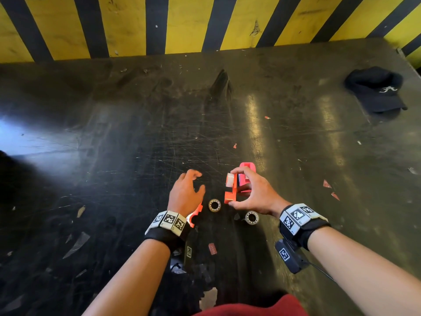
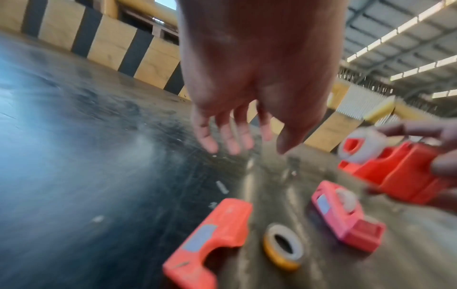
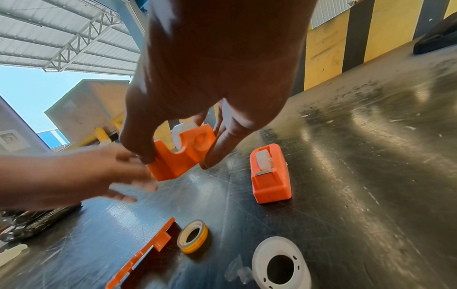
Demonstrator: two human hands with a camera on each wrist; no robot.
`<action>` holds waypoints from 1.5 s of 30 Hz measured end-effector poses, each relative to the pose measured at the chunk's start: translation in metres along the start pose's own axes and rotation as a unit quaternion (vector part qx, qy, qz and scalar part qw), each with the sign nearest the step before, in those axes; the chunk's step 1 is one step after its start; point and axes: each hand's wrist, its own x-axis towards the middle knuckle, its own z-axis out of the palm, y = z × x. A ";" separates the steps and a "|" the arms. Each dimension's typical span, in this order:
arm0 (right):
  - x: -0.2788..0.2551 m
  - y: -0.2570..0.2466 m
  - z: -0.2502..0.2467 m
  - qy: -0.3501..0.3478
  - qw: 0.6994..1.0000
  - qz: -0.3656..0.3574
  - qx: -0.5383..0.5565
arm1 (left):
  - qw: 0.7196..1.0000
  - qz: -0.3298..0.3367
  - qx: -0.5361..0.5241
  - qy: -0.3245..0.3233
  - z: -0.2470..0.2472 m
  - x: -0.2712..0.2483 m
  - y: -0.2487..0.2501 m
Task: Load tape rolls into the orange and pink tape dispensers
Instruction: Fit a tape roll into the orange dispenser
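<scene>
Two hands hover over the worktop [image 1: 114, 156]. The right hand [image 1: 255, 192] grips the orange dispenser [image 3: 183, 154] between thumb and fingers; the right wrist view shows a white roll seated inside. The left hand [image 1: 185, 192] hangs with fingers spread, holding nothing. Its wrist view reveals an orange cover piece [image 2: 210, 240] beneath it, beside a loose tape roll [image 2: 283, 247] and the pink dispenser [image 2: 346, 217].

Head view looks steeply down on the table [image 1: 114, 156]; both close wrist views look forward over it.
</scene>
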 end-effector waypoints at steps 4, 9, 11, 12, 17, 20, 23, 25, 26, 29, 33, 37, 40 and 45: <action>-0.001 0.000 0.000 -0.009 1.000 -0.004 -0.009 | 0.974 -0.134 0.120 -0.138 0.016 -0.010 -0.037; -0.002 -0.004 -0.001 -0.010 1.000 -0.021 -0.010 | 0.981 -0.092 0.106 -0.134 0.023 -0.018 -0.045; -0.002 -0.005 -0.002 -0.012 1.000 -0.026 -0.009 | 0.988 -0.103 0.045 -0.109 0.018 -0.016 -0.043; -0.002 -0.005 -0.002 -0.011 1.000 -0.028 -0.005 | 0.990 -0.106 -0.006 -0.095 0.013 -0.014 -0.040; 0.000 -0.005 0.001 -0.010 0.999 -0.038 -0.008 | 0.950 -0.050 -0.271 -0.147 -0.020 0.000 0.002; 0.002 -0.008 0.003 -0.012 0.999 -0.041 -0.018 | 0.938 -0.014 -0.290 -0.187 -0.030 0.003 0.023; 0.003 -0.011 0.005 -0.017 0.998 -0.053 -0.016 | 0.944 -0.006 -0.262 -0.203 -0.031 0.003 0.028; 0.002 -0.011 0.005 -0.021 0.997 -0.070 -0.013 | 0.942 -0.011 -0.261 -0.213 -0.031 0.002 0.028; 0.002 -0.010 0.005 -0.022 0.997 -0.079 -0.016 | 0.940 -0.015 -0.264 -0.216 -0.031 0.001 0.028; 0.003 -0.008 0.006 -0.017 0.996 -0.084 -0.028 | 0.945 -0.016 -0.252 -0.206 -0.032 -0.001 0.027; 0.004 -0.010 0.008 -0.017 0.996 -0.075 -0.036 | 0.951 -0.016 -0.232 -0.204 -0.033 -0.002 0.028; 0.004 -0.011 0.008 -0.017 0.997 -0.070 -0.034 | 0.952 -0.024 -0.227 -0.204 -0.033 -0.002 0.030; 0.004 -0.012 0.009 -0.005 0.997 -0.072 -0.030 | 0.947 -0.038 -0.242 -0.206 -0.031 -0.001 0.029; 0.003 -0.015 0.007 -0.004 0.996 -0.083 -0.029 | 0.928 -0.057 -0.286 -0.232 -0.031 -0.001 0.027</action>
